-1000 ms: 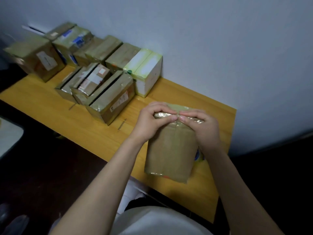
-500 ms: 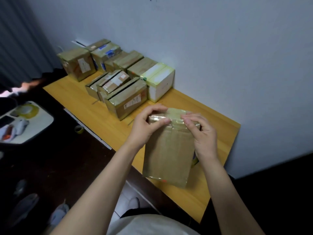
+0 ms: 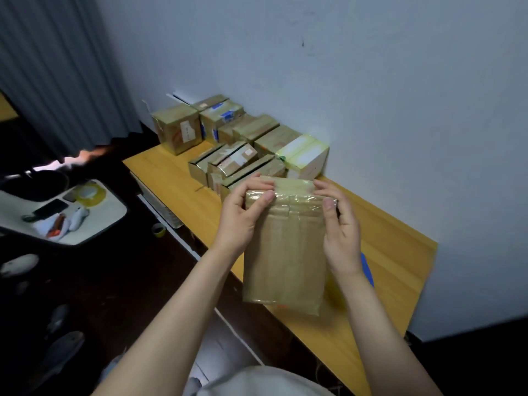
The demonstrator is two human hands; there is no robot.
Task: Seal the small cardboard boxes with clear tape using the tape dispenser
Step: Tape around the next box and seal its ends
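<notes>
I hold a small brown cardboard box (image 3: 284, 252) upright above the front of the wooden table (image 3: 400, 252). Shiny clear tape covers its top edge. My left hand (image 3: 243, 215) grips the upper left corner, thumb on the near face. My right hand (image 3: 340, 232) grips the upper right corner, thumb pressed on the taped edge. A blue thing (image 3: 367, 267) peeks out behind my right wrist; I cannot tell whether it is the tape dispenser.
Several taped brown boxes (image 3: 228, 138) and a white box (image 3: 305, 155) stand in rows against the wall at the table's far end. A white side table (image 3: 85, 215) at the left carries a tape roll, a phone and small items. Curtain at upper left.
My thumbs have slid apart from the middle of the box's top edge to its two corners. The box has risen a little and the camera has swung left.
</notes>
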